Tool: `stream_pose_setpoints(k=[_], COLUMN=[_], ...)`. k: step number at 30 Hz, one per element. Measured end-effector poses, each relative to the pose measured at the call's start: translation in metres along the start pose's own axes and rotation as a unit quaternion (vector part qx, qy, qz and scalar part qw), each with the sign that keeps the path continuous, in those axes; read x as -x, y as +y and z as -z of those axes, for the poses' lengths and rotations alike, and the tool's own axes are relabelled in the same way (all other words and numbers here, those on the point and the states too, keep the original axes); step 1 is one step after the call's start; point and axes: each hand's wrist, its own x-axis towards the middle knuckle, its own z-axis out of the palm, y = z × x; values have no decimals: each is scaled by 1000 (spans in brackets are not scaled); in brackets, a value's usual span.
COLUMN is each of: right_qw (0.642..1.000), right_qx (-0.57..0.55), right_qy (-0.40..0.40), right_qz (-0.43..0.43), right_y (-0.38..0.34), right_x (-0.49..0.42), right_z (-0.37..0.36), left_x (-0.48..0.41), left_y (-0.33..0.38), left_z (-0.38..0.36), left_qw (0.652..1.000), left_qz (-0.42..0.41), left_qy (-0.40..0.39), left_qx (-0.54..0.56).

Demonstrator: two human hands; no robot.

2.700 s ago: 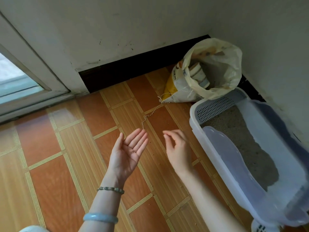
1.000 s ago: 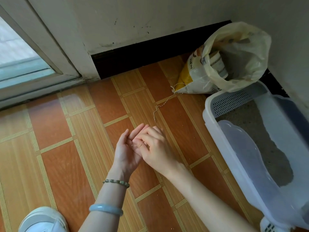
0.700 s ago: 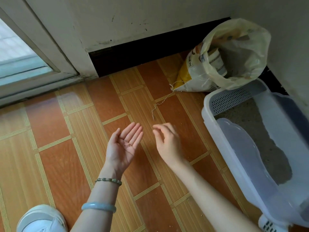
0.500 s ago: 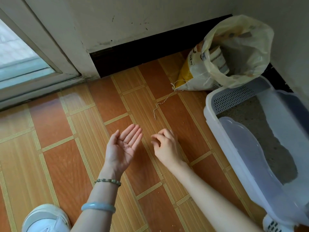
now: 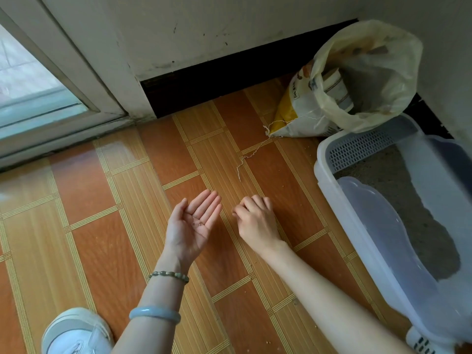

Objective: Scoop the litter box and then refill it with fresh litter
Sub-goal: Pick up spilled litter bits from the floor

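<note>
Carrying a few dark grains [image 5: 198,223], my left hand [image 5: 190,226] lies palm up, fingers straight. My right hand [image 5: 255,221] curls knuckles-up at the glossy floor tiles [image 5: 102,238]; I cannot tell whether it pinches anything. Right of it, the smooth plastic litter box [image 5: 329,190] holds gritty grey litter [image 5: 408,200].

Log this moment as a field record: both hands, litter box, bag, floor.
left hand: palm up, fingers straight, a few dark grains on it
right hand: knuckles up, fingers curled low over the floor; any pinch unseen
litter box: white, right of the hands, grey litter inside
litter bag: open, in the corner beyond the box
floor: tiled, stray grains scattered
</note>
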Motion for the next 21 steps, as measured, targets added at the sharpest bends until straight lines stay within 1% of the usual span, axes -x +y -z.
stream_pose_setpoints(k=[2,5,6,8,10,12,14,17,19,21], right_qw=[1000,1000,1000,997,988,978,975,978,977,969], right_qx=[15,12,0,-62,-145,-202,-217,-204,-199,-214], right_qy=[-9,-28,-28,-23,-4,15,25,43,74,119], right_qz=[17,8,-2,-31,-55,-53,-33,-16,-24,-39], right_y=[-1,-3,-2,-6,-18,-34,-47,-52,-48,-40], right_x=[0,0,0,1,1,0,0,1,2,2], right_z=[-1,-2,-3,5,17,31,38,37,40,50], left_x=[0,-1,-1,-3,-4,-4,-3,-1,0,-1], left_y=[-1,-2,-3,-4,-5,-8,-9,-9,-11,-12], left_z=[0,1,1,1,-1,-5,-9,-16,-19,-21], left_qw=[1000,1000,1000,1000,1000,1000,999,999,999,998], left_qz=[2,3,4,7,15,25,30,37,46,52], left_qy=[1,2,3,6,7,8,2,-14,-24,-27], left_qx=[1,1,0,-3,-11,-16,-11,-13,-9,-7])
